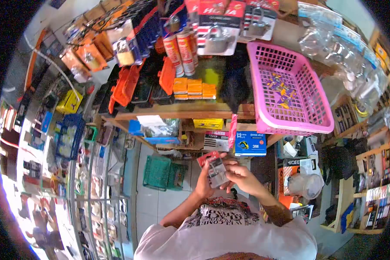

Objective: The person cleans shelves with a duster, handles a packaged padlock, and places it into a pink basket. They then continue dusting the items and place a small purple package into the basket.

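Observation:
A small red and grey blister package (216,170) is held in front of my chest. My left hand (203,182) grips its left side, with the fingers closed round the edge. My right hand (242,175) is at the package's right side, its fingers bent against it. The package has a red top and a clear lower part with something dark and grey inside; the item is too small to name. Just beyond the hands, a blue 3M box (250,144) and a pink strip (233,130) are at the shelf.
A pink basket (264,125) with small purple and yellow packets rests on the wooden counter (177,111). Packaged padlocks (216,39) hang above small orange boxes (194,89). A green crate (157,172) stands on the floor. Stocked shelves line both sides.

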`<state>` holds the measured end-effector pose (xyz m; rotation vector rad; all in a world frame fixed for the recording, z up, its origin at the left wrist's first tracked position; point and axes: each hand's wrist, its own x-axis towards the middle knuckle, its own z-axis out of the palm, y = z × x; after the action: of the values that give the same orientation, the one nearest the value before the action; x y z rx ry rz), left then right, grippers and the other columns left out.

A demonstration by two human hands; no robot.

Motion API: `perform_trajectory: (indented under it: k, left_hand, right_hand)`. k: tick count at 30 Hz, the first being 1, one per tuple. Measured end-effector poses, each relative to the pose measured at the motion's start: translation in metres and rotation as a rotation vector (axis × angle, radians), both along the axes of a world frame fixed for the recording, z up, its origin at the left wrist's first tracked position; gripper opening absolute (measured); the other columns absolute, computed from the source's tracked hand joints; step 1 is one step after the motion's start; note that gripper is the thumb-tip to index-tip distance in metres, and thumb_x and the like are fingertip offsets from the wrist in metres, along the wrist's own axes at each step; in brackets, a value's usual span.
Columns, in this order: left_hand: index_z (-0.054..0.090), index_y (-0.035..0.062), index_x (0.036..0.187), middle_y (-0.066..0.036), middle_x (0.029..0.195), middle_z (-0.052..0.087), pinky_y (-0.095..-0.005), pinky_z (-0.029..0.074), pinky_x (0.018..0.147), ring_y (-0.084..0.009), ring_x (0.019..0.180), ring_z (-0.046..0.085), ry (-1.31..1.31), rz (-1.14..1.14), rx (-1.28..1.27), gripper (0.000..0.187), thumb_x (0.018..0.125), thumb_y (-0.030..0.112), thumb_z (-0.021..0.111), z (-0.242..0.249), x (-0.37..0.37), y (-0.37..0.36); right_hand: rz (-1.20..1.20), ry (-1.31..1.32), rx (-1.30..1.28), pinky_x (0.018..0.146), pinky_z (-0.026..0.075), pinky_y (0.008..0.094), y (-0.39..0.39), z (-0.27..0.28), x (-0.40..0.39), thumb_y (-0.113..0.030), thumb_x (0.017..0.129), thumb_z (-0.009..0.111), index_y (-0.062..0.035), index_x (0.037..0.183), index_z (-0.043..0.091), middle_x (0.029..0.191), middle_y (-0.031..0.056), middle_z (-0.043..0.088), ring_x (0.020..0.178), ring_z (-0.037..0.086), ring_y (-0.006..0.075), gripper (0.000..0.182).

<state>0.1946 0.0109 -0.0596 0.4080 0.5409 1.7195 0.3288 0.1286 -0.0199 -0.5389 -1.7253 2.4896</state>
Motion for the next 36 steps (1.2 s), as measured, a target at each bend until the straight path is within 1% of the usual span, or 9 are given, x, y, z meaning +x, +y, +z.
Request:
perform_trajectory:
  k: [2,5,11,15,18,21,25,31,36]
  left_hand:
    - [0.041,0.0116,0.143,-0.014,0.116,0.064,-0.0482,0.051,0.094,-0.0327,0.109,0.062,-0.181,0.085,-0.114,0.067,0.097,0.061,0.038,-0.002,0.001,-0.008]
    - [0.038,0.0106,0.144,-0.012,0.113,0.064,-0.0492,0.053,0.089,-0.0294,0.103,0.063,-0.308,0.215,-0.134,0.067,0.099,0.059,0.036,-0.015,0.0,-0.013]
    - [0.05,0.0139,0.134,-0.011,0.108,0.063,-0.0545,0.051,0.087,-0.029,0.098,0.063,-0.389,0.39,-0.109,0.066,0.094,0.065,0.041,-0.03,-0.021,-0.037]
    - [0.051,0.0129,0.134,-0.013,0.113,0.064,-0.0555,0.051,0.089,-0.0311,0.103,0.063,-0.376,0.476,-0.032,0.07,0.094,0.069,0.037,-0.031,-0.043,-0.046]
    - [0.048,0.0112,0.137,-0.016,0.119,0.063,-0.0563,0.049,0.093,-0.0329,0.11,0.062,-0.37,0.48,0.062,0.077,0.092,0.072,0.034,-0.024,-0.061,-0.056]
    - [0.046,0.0112,0.139,-0.016,0.118,0.064,-0.0568,0.049,0.093,-0.0328,0.11,0.062,-0.39,0.504,0.1,0.08,0.091,0.074,0.035,-0.022,-0.073,-0.065]
    - [0.046,0.0123,0.139,-0.015,0.118,0.063,-0.055,0.049,0.094,-0.0324,0.109,0.062,-0.35,0.57,0.088,0.079,0.091,0.074,0.036,-0.02,-0.084,-0.077]
    - [0.048,0.0101,0.136,-0.015,0.119,0.063,-0.0538,0.048,0.096,-0.0318,0.109,0.062,-0.333,0.649,0.173,0.076,0.093,0.072,0.035,-0.024,-0.102,-0.09]
    - [0.048,0.0108,0.136,-0.014,0.121,0.062,-0.0524,0.048,0.097,-0.0317,0.11,0.061,-0.356,0.723,0.184,0.075,0.093,0.071,0.036,-0.025,-0.12,-0.104]
  right_hand:
    - [0.05,-0.039,0.073,0.05,0.051,0.0255,-0.007,-0.004,-0.001,-0.018,0.102,0.05,0.0031,0.132,0.052,0.108,0.011,0.067,0.074,0.07,0.0181,0.037]
    - [0.154,-0.251,0.327,0.047,0.048,0.0237,0.014,0.01,0.003,-0.021,0.1,0.055,-0.0005,0.125,0.057,0.105,0.0091,0.066,0.068,0.068,0.0152,0.032]
    - [-0.395,-0.075,0.52,0.07,0.043,0.0207,0.084,-0.049,-0.014,-0.032,0.1,0.057,-0.0086,0.126,0.05,0.094,0.0011,0.063,0.091,0.06,0.0073,0.035]
    - [-0.343,0.051,-0.056,0.084,0.051,0.0347,0.089,-0.032,-0.06,-0.041,0.101,0.052,-0.0121,0.13,0.05,0.113,0.0101,0.065,0.099,0.064,0.0198,0.041]
    - [-0.294,0.142,-0.357,0.082,0.053,0.0376,0.098,-0.029,-0.087,-0.043,0.101,0.05,-0.0126,0.127,0.052,0.113,0.0115,0.066,0.098,0.065,0.0231,0.04]
    - [-0.41,0.089,-0.372,0.067,0.05,0.0325,0.108,-0.019,-0.105,-0.046,0.099,0.052,-0.012,0.114,0.059,0.101,0.0072,0.067,0.077,0.063,0.0186,0.038]
    - [-0.321,0.197,-0.439,0.04,0.029,0.0207,0.111,-0.015,-0.106,-0.047,0.099,0.051,-0.0131,0.113,0.061,0.07,-0.0033,0.048,0.047,0.037,0.0062,0.038]
    - [-0.552,0.152,-0.459,0.032,0.024,0.0227,0.058,-0.05,-0.076,-0.046,0.099,0.051,-0.0124,0.096,0.058,0.056,-0.0023,0.036,0.039,0.029,0.0063,0.034]
    - [-0.445,-0.01,-0.012,0.033,0.032,0.032,-0.014,-0.105,-0.013,-0.037,0.095,0.053,-0.0133,0.09,0.05,0.055,0.0035,0.038,0.035,0.036,0.0178,0.024]
